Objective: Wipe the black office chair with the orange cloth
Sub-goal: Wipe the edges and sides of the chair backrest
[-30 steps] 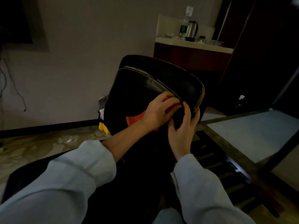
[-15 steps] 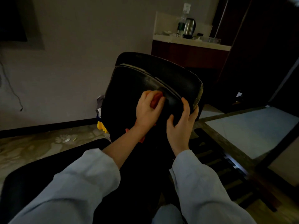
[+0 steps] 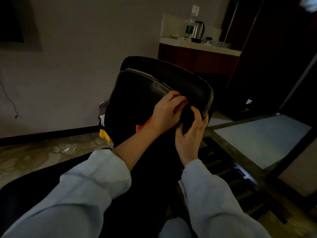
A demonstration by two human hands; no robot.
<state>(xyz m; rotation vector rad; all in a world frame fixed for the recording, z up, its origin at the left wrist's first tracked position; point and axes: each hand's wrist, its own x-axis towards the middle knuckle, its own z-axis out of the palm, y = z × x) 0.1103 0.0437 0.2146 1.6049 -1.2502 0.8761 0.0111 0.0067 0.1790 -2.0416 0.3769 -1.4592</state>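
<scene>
Clutches the orange cloth (image 3: 142, 126) in the left grip (image 3: 165, 115), fingers curled round it, and presses it to the upper right part of the backrest of the black office chair (image 3: 145, 93), just under the worn seam. Shows the cloth in 2 places: a sliver between the fingers and a larger flap hanging below the wrist. Grasps the backrest's right edge with the right grip (image 3: 190, 135), thumb on the front face, fingers hooked round behind the rim, close beside the left grip; cannot tell whether touching. Wears pale blue sleeves (image 3: 96, 182) on both arms, the left one pushed back off the forearm. Under and around the chair, a mottled floor (image 3: 34, 157). Low beside the backrest's left edge, something yellow (image 3: 103, 134), mostly hidden. Further back on the right, a pale worktop (image 3: 200, 47) over a dark red cabinet, carrying a steel kettle (image 3: 198, 30) and a bottle (image 3: 190, 28); above them a wall socket (image 3: 195, 9). Dim room, seat and lower chair too dark to make out
</scene>
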